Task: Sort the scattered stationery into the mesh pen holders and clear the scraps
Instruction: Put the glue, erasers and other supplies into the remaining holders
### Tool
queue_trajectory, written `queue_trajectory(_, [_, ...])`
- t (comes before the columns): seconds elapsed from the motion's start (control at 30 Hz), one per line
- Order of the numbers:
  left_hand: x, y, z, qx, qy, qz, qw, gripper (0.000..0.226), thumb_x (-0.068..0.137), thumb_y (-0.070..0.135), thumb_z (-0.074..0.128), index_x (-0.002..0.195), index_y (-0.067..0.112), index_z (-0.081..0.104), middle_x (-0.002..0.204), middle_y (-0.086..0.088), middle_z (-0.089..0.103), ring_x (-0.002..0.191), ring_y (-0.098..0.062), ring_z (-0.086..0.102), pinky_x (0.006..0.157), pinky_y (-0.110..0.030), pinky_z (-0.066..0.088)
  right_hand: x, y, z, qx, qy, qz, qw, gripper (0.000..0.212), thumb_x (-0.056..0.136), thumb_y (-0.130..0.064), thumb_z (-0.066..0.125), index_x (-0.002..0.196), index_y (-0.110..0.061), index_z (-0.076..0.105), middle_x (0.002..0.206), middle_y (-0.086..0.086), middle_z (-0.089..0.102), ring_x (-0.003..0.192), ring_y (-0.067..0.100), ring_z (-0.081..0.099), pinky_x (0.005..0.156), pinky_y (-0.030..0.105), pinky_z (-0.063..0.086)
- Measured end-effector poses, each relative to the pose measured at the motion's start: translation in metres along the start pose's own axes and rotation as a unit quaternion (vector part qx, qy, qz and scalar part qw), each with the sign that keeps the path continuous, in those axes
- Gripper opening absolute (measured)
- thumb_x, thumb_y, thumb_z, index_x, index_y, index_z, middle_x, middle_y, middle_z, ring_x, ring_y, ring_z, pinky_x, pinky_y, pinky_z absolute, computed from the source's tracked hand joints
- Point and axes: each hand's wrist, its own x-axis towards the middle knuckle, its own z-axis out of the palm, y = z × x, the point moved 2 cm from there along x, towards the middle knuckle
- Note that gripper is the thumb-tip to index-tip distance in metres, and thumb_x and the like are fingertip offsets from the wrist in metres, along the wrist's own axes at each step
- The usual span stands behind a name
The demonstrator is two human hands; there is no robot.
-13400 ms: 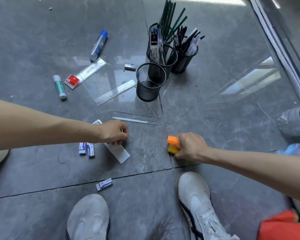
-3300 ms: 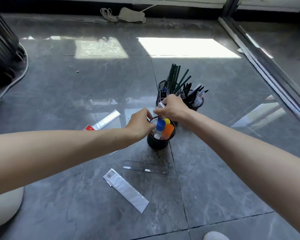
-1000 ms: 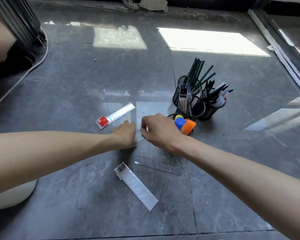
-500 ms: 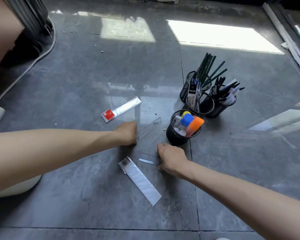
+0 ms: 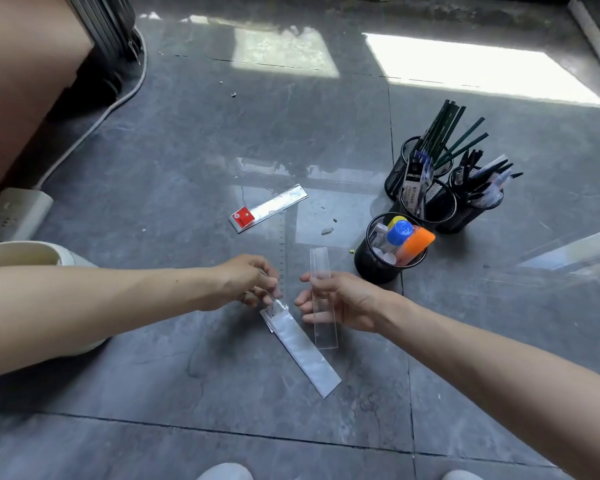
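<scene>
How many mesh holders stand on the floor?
4, clustered: the front holder, holding an orange marker; the middle holder behind it; the back holder with pencils; the right holder with pens.

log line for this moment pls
left hand pinches clear ruler | right hand holds clear strip | red-label ruler, white wrapper lying on floor
</scene>
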Motion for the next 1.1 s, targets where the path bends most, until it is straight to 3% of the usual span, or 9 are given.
queue_trajectory(0.17, [-0.018,-0.003,0.025,-0.034,-0.094,-0.015,0.995,0.013,0.094,0.001,0.050,0.083,0.009,0.051,0.076,-0.013,0.067,0.059,-0.015,0.065,0.053,-0.020,0.046,0.003,0.005,0.004,0.096,-0.015,0.015,0.995,0.034,0.093,-0.044,0.047,0.103,-0.012,0.054,0.090,0.014,0.062,0.078,0.025,0.065,0.071,0.037,0.057])
queue_trajectory(0.3, [-0.023,-0.003,0.055,0.010,-0.137,-0.006,0.991,0.011,0.096,0.007,0.048,0.085,0.007,0.051,0.076,-0.011,0.065,0.061,-0.014,0.066,0.057,-0.020,0.048,0.002,0.007,0.009,0.085,-0.015,-0.001,0.996,0.014,0.091,-0.021,0.055,0.084,-0.009,0.056,0.070,0.007,0.066,0.061,0.018,0.065,0.060,0.027,0.056])
queue_trajectory(0.4, [-0.017,-0.001,0.057,0.185,-0.101,0.039,0.977,0.014,0.094,0.015,0.050,0.081,0.010,0.053,0.068,-0.005,0.061,0.050,-0.010,0.057,0.047,-0.017,0.041,0.005,0.010,0.008,0.065,0.058,-0.025,0.996,0.014,0.095,-0.004,0.046,0.083,-0.001,0.052,0.061,0.011,0.063,0.057,0.023,0.063,0.054,0.030,0.054])
queue_trajectory(0.47, [-0.013,0.000,0.052,0.373,-0.056,0.097,0.921,0.015,0.092,0.020,0.052,0.078,0.013,0.052,0.076,-0.006,0.061,0.057,-0.013,0.056,0.052,-0.020,0.040,0.005,0.008,0.007,0.060,0.087,-0.043,0.993,0.012,0.095,0.001,0.042,0.087,-0.002,0.051,0.063,0.017,0.064,0.051,0.023,0.065,0.048,0.029,0.056])
queue_trajectory(0.53, [-0.011,-0.001,0.048,0.533,-0.027,0.147,0.833,0.010,0.090,0.020,0.052,0.096,0.013,0.053,0.099,-0.006,0.059,0.086,-0.022,0.057,0.065,-0.026,0.037,0.004,0.008,0.002,-0.023,0.125,-0.043,0.991,0.014,0.094,0.000,0.043,0.090,-0.008,0.054,0.064,0.014,0.060,0.041,0.013,0.056,0.041,0.021,0.048])
queue_trajectory(0.67, [-0.005,-0.006,0.046,0.678,-0.060,0.232,0.695,0.033,0.083,0.009,0.053,0.114,0.011,0.040,0.111,-0.008,0.039,0.095,-0.027,0.047,0.061,-0.034,0.031,0.003,0.010,-0.008,-0.126,0.147,-0.044,0.980,0.014,0.090,-0.005,0.052,0.085,-0.010,0.064,0.056,0.008,0.049,0.034,0.006,0.031,0.037,0.016,0.023])
queue_trajectory(0.9, [0.009,0.004,0.054,0.762,-0.142,0.239,0.585,0.026,0.084,0.005,0.052,0.109,0.007,0.047,0.113,-0.011,0.050,0.098,-0.031,0.053,0.064,-0.037,0.042,0.001,0.015,-0.013,-0.114,0.136,0.001,0.984,0.005,0.085,-0.014,0.061,0.082,-0.012,0.064,0.055,0.003,0.051,0.037,0.006,0.031,0.041,0.018,0.023])
queue_trajectory(1.03, [-0.003,0.013,0.037,0.735,-0.080,0.503,0.448,0.031,0.073,-0.003,0.044,0.102,0.006,0.045,0.104,-0.012,0.051,0.075,-0.027,0.058,0.041,-0.026,0.033,0.004,0.013,-0.010,-0.130,0.085,0.045,0.987,0.023,0.094,-0.029,0.049,0.078,-0.015,0.057,0.062,0.002,0.049,0.042,0.006,0.033,0.039,0.016,0.021])
queue_trajectory(1.1, [-0.011,0.020,0.023,0.686,-0.015,0.560,0.464,0.023,0.072,-0.001,0.042,0.092,0.008,0.042,0.088,-0.009,0.048,0.054,-0.023,0.051,0.034,-0.021,0.023,0.003,0.013,-0.005,-0.141,0.020,0.094,0.985,0.033,0.093,-0.044,0.047,0.074,-0.018,0.056,0.066,0.000,0.051,0.051,0.008,0.042,0.045,0.017,0.033])
